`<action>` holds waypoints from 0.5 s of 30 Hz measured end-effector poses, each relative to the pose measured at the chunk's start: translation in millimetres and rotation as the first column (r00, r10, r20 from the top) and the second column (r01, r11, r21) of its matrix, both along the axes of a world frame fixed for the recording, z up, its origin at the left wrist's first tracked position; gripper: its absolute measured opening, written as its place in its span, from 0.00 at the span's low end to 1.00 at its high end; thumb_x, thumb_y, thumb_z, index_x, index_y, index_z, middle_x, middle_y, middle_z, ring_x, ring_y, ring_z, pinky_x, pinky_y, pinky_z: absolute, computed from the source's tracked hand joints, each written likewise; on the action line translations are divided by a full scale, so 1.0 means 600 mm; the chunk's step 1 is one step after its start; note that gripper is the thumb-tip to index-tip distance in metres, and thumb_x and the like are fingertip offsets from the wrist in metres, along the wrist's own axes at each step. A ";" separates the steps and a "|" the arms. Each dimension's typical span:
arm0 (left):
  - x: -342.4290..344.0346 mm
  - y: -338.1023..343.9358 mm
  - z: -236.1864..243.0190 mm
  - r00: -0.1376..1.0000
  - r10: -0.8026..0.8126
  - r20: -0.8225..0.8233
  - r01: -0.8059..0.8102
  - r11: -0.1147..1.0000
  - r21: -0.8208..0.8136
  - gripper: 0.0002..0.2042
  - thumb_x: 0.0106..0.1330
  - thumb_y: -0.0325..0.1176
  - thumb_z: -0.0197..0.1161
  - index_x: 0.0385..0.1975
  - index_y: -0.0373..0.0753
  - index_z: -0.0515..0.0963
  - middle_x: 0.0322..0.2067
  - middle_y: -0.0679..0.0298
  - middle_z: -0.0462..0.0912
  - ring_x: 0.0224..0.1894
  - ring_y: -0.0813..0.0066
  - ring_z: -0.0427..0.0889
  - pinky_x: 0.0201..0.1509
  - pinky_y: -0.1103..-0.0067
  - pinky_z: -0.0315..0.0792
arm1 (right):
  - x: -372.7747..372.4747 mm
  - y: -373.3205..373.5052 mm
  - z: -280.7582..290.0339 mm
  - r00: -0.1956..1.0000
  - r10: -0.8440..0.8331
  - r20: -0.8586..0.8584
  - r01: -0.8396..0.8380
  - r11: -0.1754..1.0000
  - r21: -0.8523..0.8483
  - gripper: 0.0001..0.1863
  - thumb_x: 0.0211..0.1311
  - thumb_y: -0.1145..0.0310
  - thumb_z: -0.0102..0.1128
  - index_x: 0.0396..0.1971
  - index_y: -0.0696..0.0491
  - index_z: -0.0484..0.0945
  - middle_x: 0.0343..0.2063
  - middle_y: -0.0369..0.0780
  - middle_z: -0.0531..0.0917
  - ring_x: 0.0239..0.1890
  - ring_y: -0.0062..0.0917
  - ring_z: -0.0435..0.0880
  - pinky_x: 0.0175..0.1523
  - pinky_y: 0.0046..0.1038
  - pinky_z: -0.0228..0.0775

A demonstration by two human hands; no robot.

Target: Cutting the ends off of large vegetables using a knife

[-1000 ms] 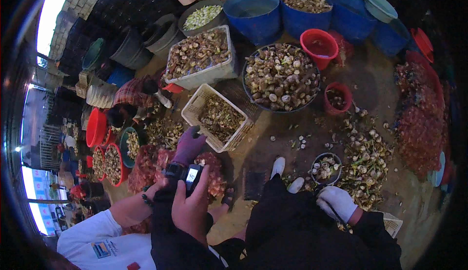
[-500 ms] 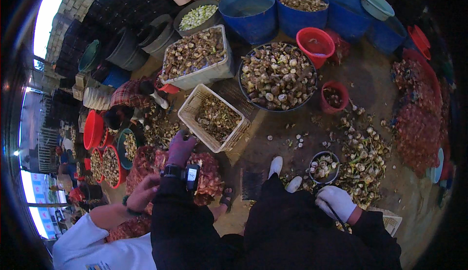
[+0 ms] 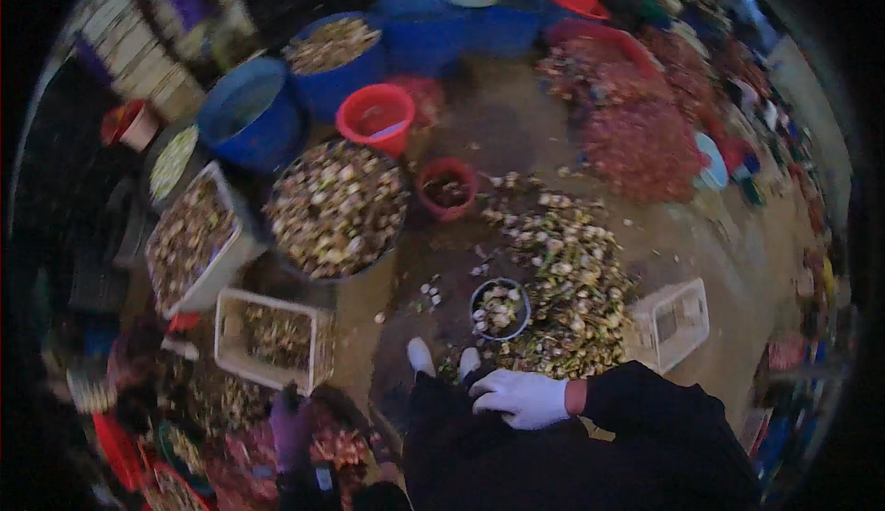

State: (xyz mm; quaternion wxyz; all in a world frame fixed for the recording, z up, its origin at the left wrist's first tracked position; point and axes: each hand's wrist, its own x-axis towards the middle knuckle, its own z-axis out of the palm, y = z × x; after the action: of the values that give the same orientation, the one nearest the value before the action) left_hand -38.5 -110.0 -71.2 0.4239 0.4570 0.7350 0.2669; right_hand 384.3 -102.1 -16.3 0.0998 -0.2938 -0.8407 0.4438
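Observation:
My right hand (image 3: 525, 398), in a white glove, lies over my dark-clad knee with its fingers apart; nothing shows in it. Just beyond is a small round bowl (image 3: 501, 309) of garlic bulbs, beside a large heap of garlic with stalks (image 3: 576, 280) on the floor. My left hand (image 3: 293, 428), in a purple glove with a watch at the wrist, is at the lower left. It is smeared by motion, so its fingers cannot be read. Close by are red net sacks (image 3: 341, 451) and a cream crate (image 3: 226, 336) with garlic scraps.
A wide tub of garlic bulbs (image 3: 336, 211) stands ahead, with a red bucket (image 3: 378, 114) and smaller red pail (image 3: 447, 188) beside it. Blue barrels (image 3: 249, 114) line the back. Filled net sacks (image 3: 636, 142) lie far right; a white crate (image 3: 682, 326) sits near right.
My view has swung right, so the tubs and crates shift left. The right hand now lies over my knee; the dark strip seen at it before no longer shows. The neighbour's white sleeve has left view.

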 end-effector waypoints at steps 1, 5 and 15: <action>0.033 0.009 0.023 0.996 -0.005 0.094 0.017 0.992 -0.124 0.23 0.59 0.32 0.57 0.54 0.29 0.70 0.38 0.57 0.80 0.37 0.74 0.76 0.43 0.77 0.71 | 0.019 -0.005 0.000 0.997 -0.046 0.057 0.046 0.999 0.006 0.18 0.50 0.75 0.54 0.44 0.53 0.73 0.45 0.46 0.73 0.48 0.44 0.73 0.52 0.41 0.69; 0.065 -0.004 -0.079 0.990 -0.114 0.079 0.124 0.982 -0.143 0.23 0.59 0.30 0.59 0.54 0.29 0.70 0.42 0.58 0.78 0.43 0.72 0.76 0.48 0.76 0.70 | 0.110 -0.015 -0.016 0.908 -0.329 0.260 0.316 0.944 0.091 0.19 0.49 0.77 0.49 0.44 0.53 0.75 0.41 0.48 0.76 0.47 0.44 0.75 0.52 0.40 0.69; 0.243 0.042 -0.059 0.850 -0.472 0.235 0.492 0.870 -0.033 0.23 0.57 0.25 0.60 0.54 0.31 0.70 0.47 0.56 0.78 0.51 0.68 0.76 0.55 0.75 0.70 | 0.252 -0.087 -0.015 0.303 -0.936 0.179 0.934 0.254 -0.250 0.16 0.64 0.60 0.47 0.40 0.58 0.77 0.35 0.50 0.81 0.41 0.44 0.80 0.46 0.38 0.71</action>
State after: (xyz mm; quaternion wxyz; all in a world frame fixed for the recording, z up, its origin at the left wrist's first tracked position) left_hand 107.4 -85.1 -106.4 0.5764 0.5745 0.5567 0.1667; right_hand 535.3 -154.1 -25.1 0.2979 -0.7432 -0.4229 0.4244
